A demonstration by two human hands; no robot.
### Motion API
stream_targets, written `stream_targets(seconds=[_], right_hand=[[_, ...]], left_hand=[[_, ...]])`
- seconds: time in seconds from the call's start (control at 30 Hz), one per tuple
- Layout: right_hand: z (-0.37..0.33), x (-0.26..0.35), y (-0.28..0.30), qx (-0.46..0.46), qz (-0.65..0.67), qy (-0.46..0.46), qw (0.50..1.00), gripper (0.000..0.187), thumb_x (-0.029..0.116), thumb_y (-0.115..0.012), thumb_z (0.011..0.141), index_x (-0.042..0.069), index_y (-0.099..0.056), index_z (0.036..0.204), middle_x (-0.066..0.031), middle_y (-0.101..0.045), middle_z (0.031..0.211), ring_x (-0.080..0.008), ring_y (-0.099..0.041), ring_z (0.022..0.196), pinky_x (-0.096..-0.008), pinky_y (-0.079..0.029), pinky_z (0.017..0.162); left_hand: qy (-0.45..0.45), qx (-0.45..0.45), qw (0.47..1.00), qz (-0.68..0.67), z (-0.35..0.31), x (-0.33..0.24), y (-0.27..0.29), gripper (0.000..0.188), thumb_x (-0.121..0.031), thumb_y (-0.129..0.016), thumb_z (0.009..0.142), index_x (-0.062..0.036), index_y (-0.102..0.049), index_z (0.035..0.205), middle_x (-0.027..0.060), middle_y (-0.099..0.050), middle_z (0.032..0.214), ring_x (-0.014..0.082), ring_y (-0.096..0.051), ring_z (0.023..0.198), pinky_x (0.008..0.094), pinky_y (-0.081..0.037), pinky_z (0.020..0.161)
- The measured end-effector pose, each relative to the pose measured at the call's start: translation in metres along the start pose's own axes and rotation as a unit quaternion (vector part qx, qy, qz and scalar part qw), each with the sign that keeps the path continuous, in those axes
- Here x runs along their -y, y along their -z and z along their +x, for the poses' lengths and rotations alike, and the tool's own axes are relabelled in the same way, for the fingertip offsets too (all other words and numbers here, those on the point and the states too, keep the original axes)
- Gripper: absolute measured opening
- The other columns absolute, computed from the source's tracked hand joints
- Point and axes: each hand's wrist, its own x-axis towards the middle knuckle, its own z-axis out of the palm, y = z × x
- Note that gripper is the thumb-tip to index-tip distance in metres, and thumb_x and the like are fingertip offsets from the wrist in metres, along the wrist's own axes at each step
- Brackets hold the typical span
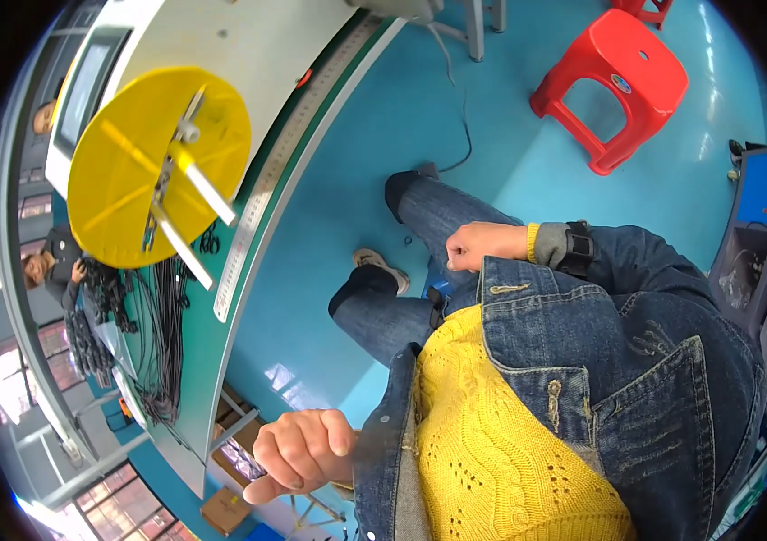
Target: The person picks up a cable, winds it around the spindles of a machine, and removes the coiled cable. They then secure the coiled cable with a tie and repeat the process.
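My left hand [302, 453] hovers past the table's near edge at the lower left, its fingers curled in and nothing visible in them. My right hand [484, 246] is closed loosely over my right thigh, with no object showing in it. A black strap device [576, 248] circles the right wrist. Both hands are apart from the table. On the table stands a yellow round disc [117, 194] with a metal bar across it and two white pegs. Beside the disc lies a bundle of thin black cables [165, 338]; its far end is partly hidden by the disc.
A long metal ruler [289, 144] runs along the edge of the green-topped table [200, 361]. A red plastic stool [640, 68] stands on the blue floor, and a grey crate [748, 261] sits at the far right. Another person [60, 261] is beyond the table, by black cables.
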Motion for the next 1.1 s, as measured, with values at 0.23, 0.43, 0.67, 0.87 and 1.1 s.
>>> stream_targets(seconds=[0.23,0.43,0.67,0.87,1.1], right_hand=[[-0.008,-0.009,-0.003,-0.055,0.037,0.009,0.998,0.026,0.026,-0.055,0.079,0.001,-0.060,0.078,-0.0083,-0.061,0.063,-0.0188,-0.058,0.058,-0.0315,-0.044,0.056],[-0.027,-0.019,0.002,-0.098,0.092,-0.067,0.989,0.022,0.022,-0.057,0.079,0.000,-0.059,0.075,-0.0061,-0.058,0.058,-0.0128,-0.055,0.051,-0.0274,-0.043,0.049],[-0.011,0.014,-0.006,-0.082,0.087,-0.119,0.986,0.022,0.019,-0.057,0.079,-0.002,-0.058,0.072,-0.0044,-0.056,0.057,-0.0099,-0.054,0.054,-0.0266,-0.042,0.050],[-0.003,0.032,-0.002,-0.103,0.040,-0.155,0.982,0.023,0.019,-0.056,0.080,-0.003,-0.057,0.072,-0.0045,-0.055,0.055,-0.0098,-0.051,0.050,-0.0265,-0.040,0.048],[0.013,0.033,-0.010,-0.076,0.030,-0.203,0.976,0.023,0.020,-0.054,0.080,-0.002,-0.058,0.074,-0.0041,-0.055,0.055,-0.0099,-0.050,0.049,-0.0260,-0.040,0.047]], left_hand=[[0.070,0.045,0.997,0.004,0.023,0.005,0.008,0.044,-0.045,-0.052,0.085,-0.0099,-0.044,0.059,-0.0019,-0.040,0.045,0.0104,-0.032,0.035,0.0348,-0.039,0.063],[-0.041,-0.089,0.985,0.144,0.027,-0.023,0.044,0.035,-0.033,-0.046,0.091,-0.0085,-0.043,0.065,-0.0011,-0.040,0.054,0.0100,-0.036,0.045,0.0326,-0.038,0.065],[-0.110,-0.362,0.640,0.669,0.056,-0.142,0.194,0.016,-0.009,-0.052,0.086,0.0018,-0.061,0.093,0.0023,-0.050,0.066,0.0084,-0.045,0.056,0.0235,-0.041,0.056],[-0.053,-0.353,0.297,0.886,0.073,-0.224,0.304,0.021,-0.021,-0.057,0.080,-0.0082,-0.064,0.096,0.0118,-0.062,0.080,0.0291,-0.060,0.078,0.0371,-0.047,0.070],[0.106,-0.327,0.198,0.918,0.051,-0.260,0.313,0.025,-0.030,-0.057,0.079,-0.0144,-0.065,0.097,0.0133,-0.064,0.088,0.0325,-0.059,0.084,0.0405,-0.047,0.073]])
